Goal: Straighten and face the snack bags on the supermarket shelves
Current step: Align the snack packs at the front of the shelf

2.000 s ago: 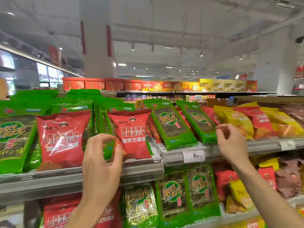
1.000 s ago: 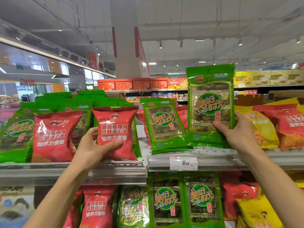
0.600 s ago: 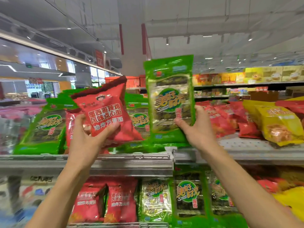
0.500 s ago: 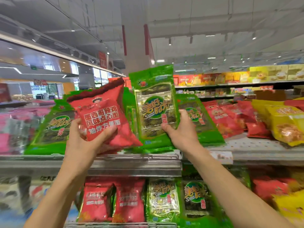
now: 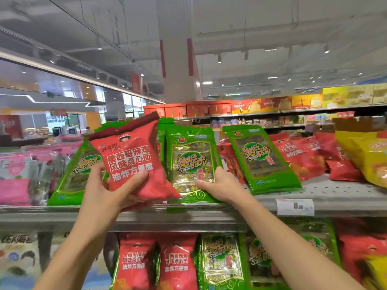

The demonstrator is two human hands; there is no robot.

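At 12 o'clock on the top shelf [image 5: 335,206], the right hand [image 5: 222,186] has its grip around the green bag [image 5: 191,164] and should stand it straight, front out, while the left hand [image 5: 109,191] holds the red bag [image 5: 134,155] clear at 10 o'clock.

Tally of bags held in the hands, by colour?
Red: 1, the red bag in the left hand
Green: 1, the green bag in the right hand
Total: 2
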